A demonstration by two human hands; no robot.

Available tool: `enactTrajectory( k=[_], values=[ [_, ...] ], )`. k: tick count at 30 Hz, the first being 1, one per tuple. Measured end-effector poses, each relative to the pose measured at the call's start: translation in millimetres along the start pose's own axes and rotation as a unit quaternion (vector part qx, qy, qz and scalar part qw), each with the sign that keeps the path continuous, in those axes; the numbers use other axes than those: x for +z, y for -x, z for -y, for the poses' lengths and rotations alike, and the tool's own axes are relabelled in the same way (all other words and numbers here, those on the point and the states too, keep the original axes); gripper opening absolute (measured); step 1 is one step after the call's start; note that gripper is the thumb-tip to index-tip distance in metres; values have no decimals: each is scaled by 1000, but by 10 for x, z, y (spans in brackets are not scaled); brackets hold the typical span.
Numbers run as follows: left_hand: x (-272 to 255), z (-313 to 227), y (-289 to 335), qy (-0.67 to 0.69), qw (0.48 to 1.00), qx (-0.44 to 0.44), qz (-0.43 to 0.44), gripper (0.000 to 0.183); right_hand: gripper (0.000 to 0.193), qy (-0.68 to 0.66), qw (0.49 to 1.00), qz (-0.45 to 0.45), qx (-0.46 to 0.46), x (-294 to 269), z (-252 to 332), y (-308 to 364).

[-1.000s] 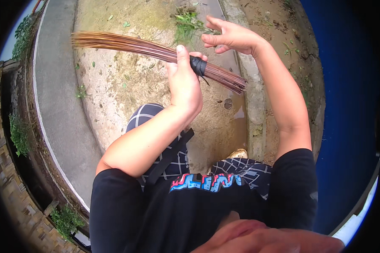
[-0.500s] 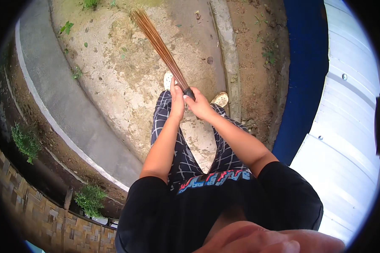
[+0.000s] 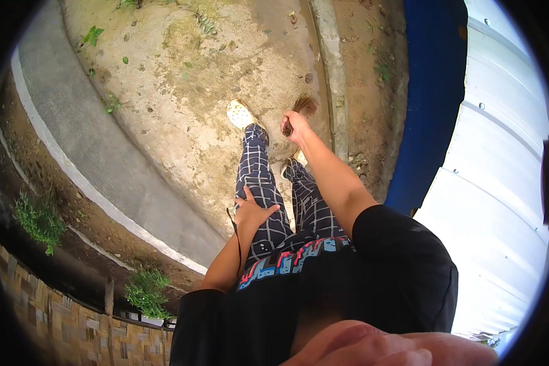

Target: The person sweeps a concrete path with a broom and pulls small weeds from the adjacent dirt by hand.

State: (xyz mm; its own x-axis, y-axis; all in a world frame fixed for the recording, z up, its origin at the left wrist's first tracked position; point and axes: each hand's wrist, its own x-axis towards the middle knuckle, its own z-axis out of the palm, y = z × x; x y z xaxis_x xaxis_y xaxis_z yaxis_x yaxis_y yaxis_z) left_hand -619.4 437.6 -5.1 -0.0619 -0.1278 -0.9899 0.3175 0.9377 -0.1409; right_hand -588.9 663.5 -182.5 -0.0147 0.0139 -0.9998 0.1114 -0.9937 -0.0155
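Now the right hand (image 3: 296, 125) alone grips the broom (image 3: 307, 104), held over the path (image 3: 189, 128) near its right edge, ground contact unclear; the left hand (image 3: 251, 213), sharing the hold moments ago, rests open on the leg (image 3: 256, 165), leaving one-handed control.

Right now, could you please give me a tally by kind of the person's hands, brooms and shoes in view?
Hands: 2, the left hand on a checked trouser leg and the right hand gripping the broom
Brooms: 1, a stick broom
Shoes: 2, the left shoe and the partly hidden right shoe
Total: 5
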Motion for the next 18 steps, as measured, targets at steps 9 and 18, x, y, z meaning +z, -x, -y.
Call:
enactTrajectory(
  k=[9, 18],
  values=[
    [-151, 175, -118, 32, 999, -2, 9, 118, 27, 320, 906, 70, -267, 1554, 192, 456],
    [-370, 101, -106, 110, 993, 24, -20, 110, 9, -116, 987, -114, 6, 648, 240, -511]
  ],
)
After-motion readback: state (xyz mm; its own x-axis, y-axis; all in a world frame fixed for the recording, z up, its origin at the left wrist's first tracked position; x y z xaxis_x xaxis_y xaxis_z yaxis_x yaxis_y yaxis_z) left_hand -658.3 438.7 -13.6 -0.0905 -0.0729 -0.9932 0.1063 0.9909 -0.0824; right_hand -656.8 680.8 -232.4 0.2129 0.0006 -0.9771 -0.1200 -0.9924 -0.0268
